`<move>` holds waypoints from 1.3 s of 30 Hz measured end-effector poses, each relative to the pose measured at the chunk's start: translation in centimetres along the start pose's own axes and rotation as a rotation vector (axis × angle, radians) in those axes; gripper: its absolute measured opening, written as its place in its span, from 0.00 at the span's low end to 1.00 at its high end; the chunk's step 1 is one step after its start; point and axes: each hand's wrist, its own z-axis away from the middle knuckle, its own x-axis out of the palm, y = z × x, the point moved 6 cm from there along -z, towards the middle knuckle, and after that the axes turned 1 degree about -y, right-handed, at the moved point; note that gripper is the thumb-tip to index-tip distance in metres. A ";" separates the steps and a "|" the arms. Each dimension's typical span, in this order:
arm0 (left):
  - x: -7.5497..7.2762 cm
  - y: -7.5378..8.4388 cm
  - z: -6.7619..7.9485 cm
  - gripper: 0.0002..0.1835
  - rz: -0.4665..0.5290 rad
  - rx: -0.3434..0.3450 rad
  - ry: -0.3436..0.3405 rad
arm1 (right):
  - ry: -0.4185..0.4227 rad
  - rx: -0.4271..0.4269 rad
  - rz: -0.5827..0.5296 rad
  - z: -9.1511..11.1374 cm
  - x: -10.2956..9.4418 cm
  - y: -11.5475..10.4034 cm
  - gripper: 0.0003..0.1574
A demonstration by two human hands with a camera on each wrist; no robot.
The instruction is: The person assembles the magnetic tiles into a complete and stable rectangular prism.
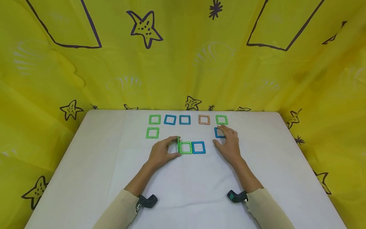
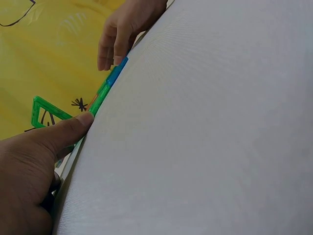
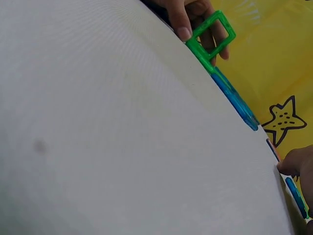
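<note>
My left hand (image 1: 163, 152) grips a green magnetic tile (image 1: 178, 145), a square open frame standing upright, its thumb at the near end and fingertips at the far end. That tile meets the left edge of a flat green tile (image 1: 186, 148). A flat blue tile (image 1: 198, 147) joins the flat green one on the right. To the right, my right hand (image 1: 230, 144) reaches over another blue tile (image 1: 219, 132), thumb spread from the fingers and partly covering it. In the right wrist view the upright green tile (image 3: 228, 27) rises beside the left hand's thumb.
Along the back of the white table (image 1: 94, 152) lie green (image 1: 154, 119), blue (image 1: 170, 120), blue (image 1: 185, 120), orange (image 1: 204, 120) and green (image 1: 221, 120) tiles. One more green tile (image 1: 152, 133) lies in front at left. A yellow patterned curtain (image 1: 171, 70) hangs around the table.
</note>
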 end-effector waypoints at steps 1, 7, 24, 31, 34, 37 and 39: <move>0.0 0.0 0.0 0.39 -0.001 -0.002 -0.001 | -0.010 0.004 0.009 0.0 0.1 0.0 0.38; 0.0 0.0 0.0 0.39 0.004 -0.004 -0.006 | -0.019 0.011 0.029 0.2 0.1 0.0 0.37; -0.1 0.0 0.0 0.39 0.034 0.011 -0.008 | 0.096 0.193 0.125 0.4 -1.1 1.3 0.36; -0.1 -0.1 0.1 0.39 0.036 0.005 -0.014 | 0.057 0.184 0.154 0.4 -0.7 1.2 0.37; -0.1 -0.1 0.1 0.39 0.037 0.005 -0.017 | 0.043 0.174 0.154 0.4 -0.6 1.0 0.39; -0.1 -0.1 0.1 0.39 0.037 0.006 -0.018 | 0.040 0.170 0.137 0.4 -0.6 1.0 0.40; -0.1 -0.1 0.1 0.38 0.039 0.008 -0.021 | 0.048 0.175 0.117 0.4 -0.6 1.1 0.40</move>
